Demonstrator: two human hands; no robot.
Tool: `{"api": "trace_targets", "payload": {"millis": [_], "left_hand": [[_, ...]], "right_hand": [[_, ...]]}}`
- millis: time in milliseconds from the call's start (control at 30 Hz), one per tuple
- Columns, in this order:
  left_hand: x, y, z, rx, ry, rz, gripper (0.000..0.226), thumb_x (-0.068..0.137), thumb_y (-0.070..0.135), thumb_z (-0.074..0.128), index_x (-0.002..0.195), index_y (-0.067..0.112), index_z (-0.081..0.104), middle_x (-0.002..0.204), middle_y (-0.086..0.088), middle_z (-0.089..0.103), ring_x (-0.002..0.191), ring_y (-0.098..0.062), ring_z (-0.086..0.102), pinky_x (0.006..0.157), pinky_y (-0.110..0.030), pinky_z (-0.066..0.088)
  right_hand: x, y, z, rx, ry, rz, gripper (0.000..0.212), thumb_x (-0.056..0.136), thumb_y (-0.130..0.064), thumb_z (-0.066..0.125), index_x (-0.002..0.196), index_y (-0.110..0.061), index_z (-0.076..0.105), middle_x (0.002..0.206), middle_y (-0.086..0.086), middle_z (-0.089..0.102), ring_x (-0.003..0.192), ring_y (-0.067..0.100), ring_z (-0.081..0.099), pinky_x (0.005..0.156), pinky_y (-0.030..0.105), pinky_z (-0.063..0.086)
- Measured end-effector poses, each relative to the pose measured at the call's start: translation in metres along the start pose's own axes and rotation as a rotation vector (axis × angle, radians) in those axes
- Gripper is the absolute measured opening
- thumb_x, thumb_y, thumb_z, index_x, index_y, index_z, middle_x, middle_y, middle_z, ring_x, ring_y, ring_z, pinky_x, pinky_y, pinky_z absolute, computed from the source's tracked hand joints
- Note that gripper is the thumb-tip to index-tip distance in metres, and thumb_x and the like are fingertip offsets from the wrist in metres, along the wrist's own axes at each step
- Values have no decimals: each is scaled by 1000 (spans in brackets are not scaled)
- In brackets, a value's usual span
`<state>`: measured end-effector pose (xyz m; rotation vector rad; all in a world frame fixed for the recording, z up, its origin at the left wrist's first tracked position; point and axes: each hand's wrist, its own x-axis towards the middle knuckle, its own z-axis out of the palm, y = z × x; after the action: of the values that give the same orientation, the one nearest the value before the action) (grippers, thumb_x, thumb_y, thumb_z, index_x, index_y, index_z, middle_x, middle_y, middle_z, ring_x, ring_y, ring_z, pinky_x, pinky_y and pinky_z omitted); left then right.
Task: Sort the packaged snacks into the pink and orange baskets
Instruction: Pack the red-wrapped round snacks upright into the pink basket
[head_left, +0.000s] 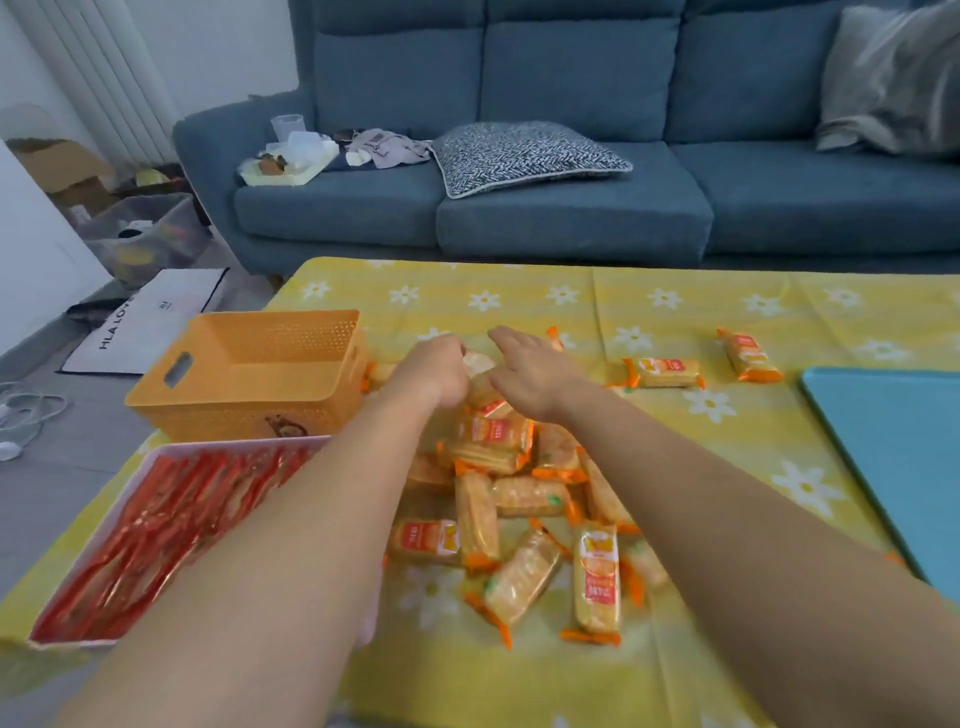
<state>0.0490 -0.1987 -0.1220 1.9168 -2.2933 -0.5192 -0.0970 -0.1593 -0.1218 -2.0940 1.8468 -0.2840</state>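
Several orange-wrapped cracker packets (519, 499) lie in a heap on the yellow flowered tablecloth (727, 431). My left hand (434, 371) reaches over the far end of the heap, its fingers curled round a packet (478, 361). My right hand (524, 369) hovers beside it with fingers spread, over the same packets. The orange basket (249, 374) stands left of the hands and looks empty. The pink basket (156, 457) sits at the near left and holds several red packets (150, 535). Two more orange packets (665, 373) lie apart at the right.
A blue tray (893, 467) lies at the table's right edge. A blue sofa (571, 208) with a patterned cushion stands behind the table. Boxes, a white bag (150, 322) and cables lie on the floor at the left.
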Motion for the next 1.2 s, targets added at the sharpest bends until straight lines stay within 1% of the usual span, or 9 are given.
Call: {"api": "trace_targets", "payload": {"millis": [300,433,500,667,833,1000,1100,1167,1200], "left_hand": [[82,3,34,459,-324,212,74,93,17,51,158,37,22,164,2,29,148,-33,27,121,-43,25],[60,18,23,561,-290,76,52,84,38,61,135,32,52,137,-9,44,135,-34,34,100,-41,44],[45,22,16,596,-185,11,60,77,58,68,128,27,58,133,-8,48,129,-32,39,94,-41,41],[6,29,-1,14,67,-29,89,70,67,71,134,11,49,132,-11,47,118,-35,55,97,-43,49],[-54,46,-2,-408,84,9,85,73,58,80,136,14,45,122,1,58,109,-24,59,92,-38,51],[-110,59,25,-717,-3,-81,97,63,76,73,132,11,54,126,5,63,115,-20,62,100,-37,50],[-136,74,45,-779,-51,-99,55,82,53,71,119,12,64,115,-6,72,111,-24,67,99,-38,51],[-162,89,42,-899,-89,-83,14,94,27,65,95,15,72,87,1,76,88,-16,71,82,-29,53],[-172,92,43,-962,-135,-100,19,97,17,60,83,16,72,71,6,74,71,-9,71,70,-25,52]], "right_hand": [[17,35,20,-303,-34,52,62,91,-60,27,135,-25,55,139,6,53,131,33,44,104,55,36],[-7,60,6,-324,9,116,60,91,-61,31,120,-20,64,127,7,58,121,33,51,96,51,39],[-18,75,-2,-256,-8,180,55,92,-58,35,119,-21,66,127,6,58,121,32,52,97,49,41],[-55,98,-10,-131,144,278,32,95,-36,50,125,-31,61,127,5,58,117,32,57,92,43,47],[-100,104,-12,-160,48,387,49,85,-22,55,132,-35,58,134,4,57,126,31,51,99,42,45],[-146,88,-14,78,175,389,27,88,-26,56,110,-30,71,123,5,64,118,31,57,98,40,48],[-174,53,-12,601,187,371,33,96,-30,57,127,-22,62,115,5,67,101,25,63,81,30,51],[-191,26,-3,909,122,398,35,98,-37,53,127,-18,58,111,8,67,90,24,65,67,29,55],[-197,18,4,910,134,383,38,96,-41,50,124,-17,59,112,11,68,93,27,66,71,36,58]]}}
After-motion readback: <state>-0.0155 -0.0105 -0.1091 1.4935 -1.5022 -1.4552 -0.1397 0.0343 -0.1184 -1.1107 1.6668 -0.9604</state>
